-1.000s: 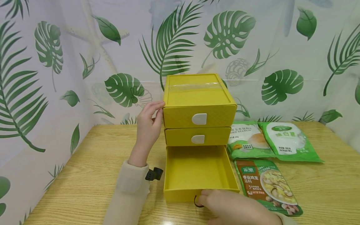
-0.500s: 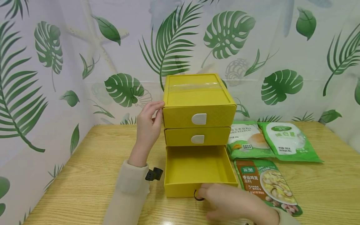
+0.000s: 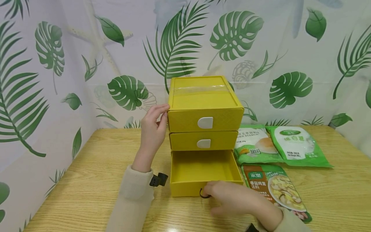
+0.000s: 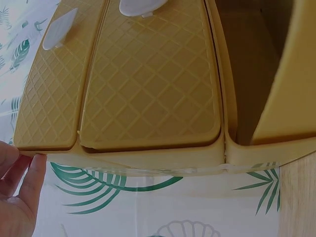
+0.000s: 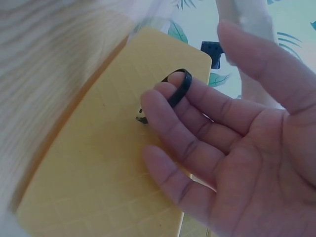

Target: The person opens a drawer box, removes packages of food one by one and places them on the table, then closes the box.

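Note:
A yellow drawer cabinet (image 3: 207,101) stands on the table, its two upper drawers closed and carrying white tabs. The bottom drawer (image 3: 185,189) is pulled partly out, and its visible inside holds nothing. At the cabinet's upper left front corner, my left hand (image 3: 153,130) rests its fingertips and thumb against the side. My right hand (image 3: 234,199) touches the bottom drawer's front beside a black loop pull (image 5: 183,90). In the right wrist view its fingers are loosely bent at the loop, with the thumb standing apart.
Right of the cabinet lie a corn starch bag (image 3: 256,145), a green and white bag (image 3: 298,146) and a brown and green soup mix pouch (image 3: 278,190). The pouch is close to the drawer's right side. A leaf-print cloth (image 3: 185,42) hangs behind the wooden table (image 3: 95,180).
The bottom drawer has slid inward toward the cabinet, with my right hand moving along at its front. My left hand and the cabinet have stayed in place.

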A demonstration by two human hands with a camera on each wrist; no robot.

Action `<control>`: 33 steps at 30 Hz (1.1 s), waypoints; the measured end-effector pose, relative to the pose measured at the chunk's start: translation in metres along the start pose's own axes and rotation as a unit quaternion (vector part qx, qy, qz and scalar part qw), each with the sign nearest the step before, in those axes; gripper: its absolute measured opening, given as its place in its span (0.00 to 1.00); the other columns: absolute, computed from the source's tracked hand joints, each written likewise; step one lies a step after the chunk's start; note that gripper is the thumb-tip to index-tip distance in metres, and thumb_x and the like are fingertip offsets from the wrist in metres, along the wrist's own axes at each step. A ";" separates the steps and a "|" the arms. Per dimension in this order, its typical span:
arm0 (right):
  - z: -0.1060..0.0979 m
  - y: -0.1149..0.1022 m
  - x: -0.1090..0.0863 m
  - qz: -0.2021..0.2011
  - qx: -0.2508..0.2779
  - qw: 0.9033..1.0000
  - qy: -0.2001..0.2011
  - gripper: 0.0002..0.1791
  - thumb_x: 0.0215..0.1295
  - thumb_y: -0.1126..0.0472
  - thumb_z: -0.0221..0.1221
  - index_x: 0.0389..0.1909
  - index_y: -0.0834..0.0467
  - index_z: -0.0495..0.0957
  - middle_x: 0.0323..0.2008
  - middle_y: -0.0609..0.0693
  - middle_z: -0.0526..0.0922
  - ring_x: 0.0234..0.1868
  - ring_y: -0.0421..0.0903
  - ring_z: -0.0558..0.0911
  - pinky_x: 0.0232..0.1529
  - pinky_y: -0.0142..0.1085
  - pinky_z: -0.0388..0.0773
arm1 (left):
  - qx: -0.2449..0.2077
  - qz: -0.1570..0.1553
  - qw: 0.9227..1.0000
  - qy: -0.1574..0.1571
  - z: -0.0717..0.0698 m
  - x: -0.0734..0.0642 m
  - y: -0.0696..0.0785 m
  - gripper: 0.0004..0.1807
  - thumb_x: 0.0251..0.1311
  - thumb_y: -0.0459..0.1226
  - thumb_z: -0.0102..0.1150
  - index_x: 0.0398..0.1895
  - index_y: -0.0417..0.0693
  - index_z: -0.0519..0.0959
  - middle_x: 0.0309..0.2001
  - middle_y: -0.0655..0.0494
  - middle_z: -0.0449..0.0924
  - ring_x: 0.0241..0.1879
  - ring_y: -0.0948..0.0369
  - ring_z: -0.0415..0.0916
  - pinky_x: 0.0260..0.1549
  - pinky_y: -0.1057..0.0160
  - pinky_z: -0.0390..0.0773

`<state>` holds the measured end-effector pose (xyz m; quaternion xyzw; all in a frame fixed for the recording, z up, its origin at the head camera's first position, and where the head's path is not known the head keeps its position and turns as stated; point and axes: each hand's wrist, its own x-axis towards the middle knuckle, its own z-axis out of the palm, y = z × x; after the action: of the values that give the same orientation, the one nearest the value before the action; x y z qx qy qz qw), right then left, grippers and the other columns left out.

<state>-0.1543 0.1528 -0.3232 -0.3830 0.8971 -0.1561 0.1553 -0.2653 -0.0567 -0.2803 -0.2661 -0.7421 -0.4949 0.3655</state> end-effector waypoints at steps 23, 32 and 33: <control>-0.013 0.013 0.019 0.004 0.021 1.000 0.016 0.10 0.52 0.63 0.61 0.34 0.63 0.76 0.31 0.47 0.75 0.31 0.40 0.73 0.32 0.30 0.71 | 0.004 0.013 1.000 0.006 -0.001 0.000 0.002 0.10 0.56 0.23 0.50 0.40 0.31 0.78 0.40 0.44 0.76 0.41 0.55 0.74 0.21 0.66 0.78; -0.020 0.015 0.024 0.006 0.047 0.999 0.002 0.17 0.46 0.67 0.58 0.16 0.54 0.57 0.16 0.42 0.48 0.17 0.36 0.49 0.21 0.29 0.46 | 0.007 0.016 1.000 0.007 0.000 0.000 0.002 0.10 0.56 0.23 0.50 0.40 0.30 0.78 0.40 0.43 0.76 0.41 0.54 0.74 0.21 0.66 0.78; -0.021 0.015 0.025 0.006 0.047 0.999 0.000 0.19 0.45 0.68 0.58 0.15 0.54 0.54 0.16 0.42 0.47 0.17 0.37 0.48 0.22 0.30 0.45 | 0.008 0.016 1.000 0.007 0.000 0.000 0.002 0.10 0.56 0.23 0.50 0.40 0.30 0.78 0.40 0.43 0.76 0.41 0.54 0.74 0.21 0.66 0.78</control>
<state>-0.1885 0.1474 -0.3141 -0.3703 0.8909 -0.1970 0.1743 -0.2636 -0.0560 -0.2794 -0.2715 -0.7390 -0.4854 0.3802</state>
